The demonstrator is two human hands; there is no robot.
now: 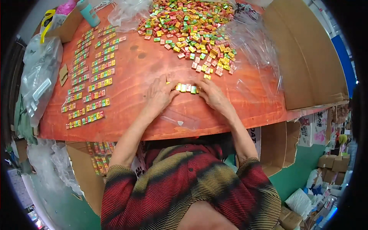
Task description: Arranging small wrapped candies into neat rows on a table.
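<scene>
A short row of small coloured boxes (188, 88), yellow, white and green, lies on the red wooden table in front of me. My left hand (160, 95) grips the row's left end with bent fingers, which cover part of it. At the other end my right hand (214, 96) presses in with thumb and fingers. One loose yellow box (207, 76) is just beyond my right fingertips. Nearer to me, a clear plastic sleeve (180, 122) lies flat close to the table's edge.
A big heap of small boxes (191, 27) covers the far middle. Finished-looking rows of boxes (101, 84) line the left side. Clear plastic sleeves (255, 50) spread beside a tall cardboard carton (306, 57) at right. A teal bottle (88, 13) stands far left; an open carton (86, 168) sits below.
</scene>
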